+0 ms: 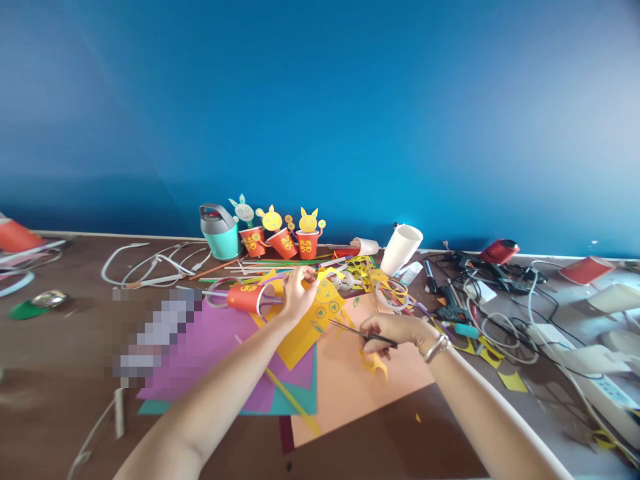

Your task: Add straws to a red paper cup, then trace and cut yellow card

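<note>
My left hand (299,293) is closed, its fingertips pinching a small cut piece of yellow paper (330,273). Below that hand lies a yellow paper sheet (299,340) with circles and hearts drawn on it. In my right hand (387,330) is a pair of scissors (350,329), the blades pointing left toward the sheet; whether they touch it is unclear. A yellow paper scrap (376,365) shows just under the right hand. Beside my left hand, a red paper cup (246,298) lies on its side. Peach paper (345,407) and purple paper (210,353) are spread beneath.
Several red cups with animal-face cutouts, such as one yellow-faced cup (307,244), stand by the wall beside a teal container (223,243). A white cup (401,248) leans nearby. To the right are a glue gun (449,309), tangled cables and a power strip (607,390).
</note>
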Available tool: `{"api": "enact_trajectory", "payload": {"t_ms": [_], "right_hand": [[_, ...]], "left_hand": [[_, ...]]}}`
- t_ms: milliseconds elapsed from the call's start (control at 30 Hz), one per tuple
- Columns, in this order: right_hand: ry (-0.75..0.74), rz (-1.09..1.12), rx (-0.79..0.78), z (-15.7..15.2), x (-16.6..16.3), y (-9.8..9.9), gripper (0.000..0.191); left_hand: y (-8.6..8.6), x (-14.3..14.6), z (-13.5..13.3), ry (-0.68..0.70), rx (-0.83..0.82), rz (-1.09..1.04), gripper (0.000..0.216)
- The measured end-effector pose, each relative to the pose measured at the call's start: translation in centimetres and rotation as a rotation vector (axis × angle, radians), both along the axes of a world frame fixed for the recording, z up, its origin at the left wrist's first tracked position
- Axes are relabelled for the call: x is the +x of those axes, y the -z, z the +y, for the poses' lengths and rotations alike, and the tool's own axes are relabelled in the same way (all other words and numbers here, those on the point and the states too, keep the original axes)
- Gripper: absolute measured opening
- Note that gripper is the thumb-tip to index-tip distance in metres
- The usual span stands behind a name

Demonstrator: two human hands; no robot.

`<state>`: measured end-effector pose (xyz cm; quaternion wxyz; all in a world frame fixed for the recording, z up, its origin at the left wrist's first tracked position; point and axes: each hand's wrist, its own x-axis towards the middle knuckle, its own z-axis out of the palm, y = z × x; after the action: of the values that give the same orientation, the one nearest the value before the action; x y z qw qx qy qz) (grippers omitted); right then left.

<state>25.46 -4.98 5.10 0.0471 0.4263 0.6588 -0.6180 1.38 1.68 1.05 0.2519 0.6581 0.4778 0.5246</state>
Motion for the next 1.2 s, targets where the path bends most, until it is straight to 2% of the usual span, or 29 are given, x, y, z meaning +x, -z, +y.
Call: {"api": "enact_trajectory", "payload": {"t_ms": [167,333,633,833,967,1033,1200], "right_hand": [[0.098,-0.003,0.145,-0.6,-2.8,1.2,0.021],[0.154,-0.034,0.257,-1.3,-3.9,1.1,0.01],[0.205,-0.016,0.288,-1.7,-4.5,0.6,0.009],[0.262,-0.038,0.351,-1.8,-4.5,1.1,0.01],[0.284,-0.015,0.334,-2.1,-4.8,1.5,0.009],[0.286,-0.013,0.371,-2.0,-5.1,1.6,0.007],[0.235,0.003,0.523,-1.5,-5.4,2.3,0.014]], "left_hand": [[0.1,-0.1,0.1,0.001,0.004,-0.056,0.017],[0.3,-0.1,0.4,-0.004,0.009,-0.107,0.017],[0.4,0.0,0.6,-0.007,-0.006,-0.183,0.019],[0.4,-0.1,0.6,-0.005,-0.008,-0.202,0.019],[0.5,-0.1,0.7,-0.013,-0.008,-0.223,0.019],[0.5,0.0,0.7,-0.014,-0.012,-0.237,0.019],[0.5,0.1,0.6,-0.015,-0.011,-0.232,0.019]]}}
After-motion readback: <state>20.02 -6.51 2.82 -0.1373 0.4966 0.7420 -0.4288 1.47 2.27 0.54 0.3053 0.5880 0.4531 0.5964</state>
